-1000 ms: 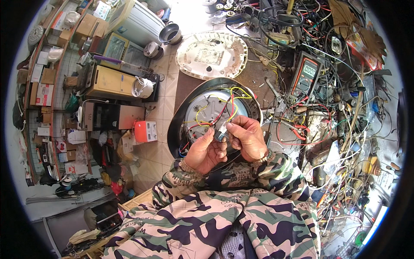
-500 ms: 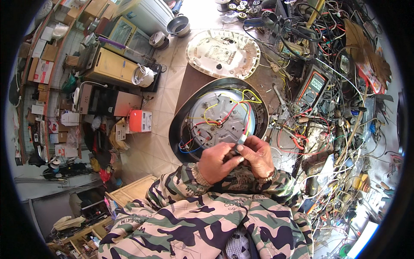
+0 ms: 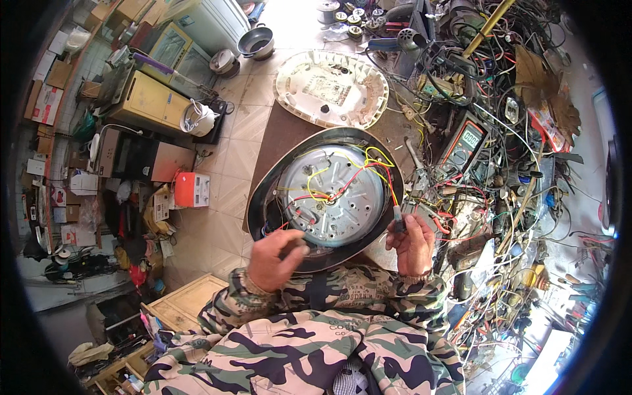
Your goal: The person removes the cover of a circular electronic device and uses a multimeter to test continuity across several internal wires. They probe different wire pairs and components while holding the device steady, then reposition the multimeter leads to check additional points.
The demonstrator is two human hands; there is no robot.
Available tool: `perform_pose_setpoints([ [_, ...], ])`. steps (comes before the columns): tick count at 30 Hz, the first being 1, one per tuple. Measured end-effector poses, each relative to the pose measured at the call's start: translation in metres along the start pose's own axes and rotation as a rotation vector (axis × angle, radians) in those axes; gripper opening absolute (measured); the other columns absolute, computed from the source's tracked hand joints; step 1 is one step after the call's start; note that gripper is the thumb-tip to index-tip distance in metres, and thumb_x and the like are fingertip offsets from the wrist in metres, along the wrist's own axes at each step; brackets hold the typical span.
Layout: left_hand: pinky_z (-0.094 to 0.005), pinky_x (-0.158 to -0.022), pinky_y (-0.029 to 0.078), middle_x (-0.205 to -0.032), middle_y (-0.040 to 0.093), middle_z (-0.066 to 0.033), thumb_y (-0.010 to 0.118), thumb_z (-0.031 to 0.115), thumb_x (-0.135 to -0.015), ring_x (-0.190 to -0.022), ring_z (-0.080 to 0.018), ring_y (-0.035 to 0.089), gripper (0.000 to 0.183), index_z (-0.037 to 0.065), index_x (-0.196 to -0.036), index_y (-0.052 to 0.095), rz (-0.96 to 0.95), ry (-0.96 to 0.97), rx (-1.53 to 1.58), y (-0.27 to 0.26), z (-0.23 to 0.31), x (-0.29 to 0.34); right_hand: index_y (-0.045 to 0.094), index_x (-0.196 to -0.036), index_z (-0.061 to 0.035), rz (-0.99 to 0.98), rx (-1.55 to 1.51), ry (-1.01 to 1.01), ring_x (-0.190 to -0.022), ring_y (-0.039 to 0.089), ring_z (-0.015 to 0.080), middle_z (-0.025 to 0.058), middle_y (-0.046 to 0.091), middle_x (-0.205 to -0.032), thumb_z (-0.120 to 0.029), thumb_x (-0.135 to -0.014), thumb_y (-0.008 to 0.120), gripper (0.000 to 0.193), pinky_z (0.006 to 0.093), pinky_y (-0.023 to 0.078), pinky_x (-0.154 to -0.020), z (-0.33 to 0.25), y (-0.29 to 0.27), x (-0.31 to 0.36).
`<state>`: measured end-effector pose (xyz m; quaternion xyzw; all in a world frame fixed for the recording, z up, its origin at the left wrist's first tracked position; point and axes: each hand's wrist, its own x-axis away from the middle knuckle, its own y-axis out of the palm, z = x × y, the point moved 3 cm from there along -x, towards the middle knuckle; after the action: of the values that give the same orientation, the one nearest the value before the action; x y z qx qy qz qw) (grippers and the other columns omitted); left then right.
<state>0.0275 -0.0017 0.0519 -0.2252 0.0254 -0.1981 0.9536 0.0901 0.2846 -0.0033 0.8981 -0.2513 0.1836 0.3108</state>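
And there was the work in hand, by the look of it the handling of a small grey wired piece point(image 3: 398, 217); the right hand point(image 3: 413, 245) had it pinched between thumb and fingers, just beyond the right rim of the dark oval housing point(image 3: 268, 201); the left hand point(image 3: 276, 260) hung over the near left edge, fingers loosely curled, a little blurred, seemingly with nothing in its grasp; the next move, one judged, called for a steady right pinch and no tug on those red and yellow wires point(image 3: 392, 184); the piece itself looked slim and upright, darker toward its lower end; its wires ran back over the round metal unit point(image 3: 342, 214), silvery, dotted with holes, seated inside the housing.
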Motion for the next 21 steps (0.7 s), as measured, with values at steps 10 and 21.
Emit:
perform_pose_setpoints([
  [10, -0.0281, -0.072, 0.057, -0.091, 0.071, -0.0137, 0.071, 0.008, -0.087, -0.081, -0.0178, 0.071, 0.024, -0.003, -0.108, 0.067, 0.179, -0.132, -0.022, -0.048, -0.057, -0.002, 0.061, -0.106, 0.0008, 0.055, -0.104, -0.134, -0.061, 0.061, 0.0197, 0.014, 0.067, -0.086, -0.029, -0.1, 0.056, 0.03, 0.0319, 0.05, -0.053, 0.015, 0.024, 0.018],
  [21, -0.0282, -0.069, 0.055, -0.094, 0.067, -0.0117, 0.071, 0.008, -0.087, -0.078, -0.0166, 0.067, 0.025, -0.002, -0.109, 0.066, 0.198, -0.039, -0.11, -0.075, -0.085, -0.017, 0.061, -0.104, -0.0006, 0.138, -0.214, -0.242, -0.062, 0.061, 0.0188, 0.0128, 0.066, -0.087, -0.028, -0.101, 0.059, 0.028, 0.031, 0.051, -0.053, 0.025, 0.022, 0.022],
])
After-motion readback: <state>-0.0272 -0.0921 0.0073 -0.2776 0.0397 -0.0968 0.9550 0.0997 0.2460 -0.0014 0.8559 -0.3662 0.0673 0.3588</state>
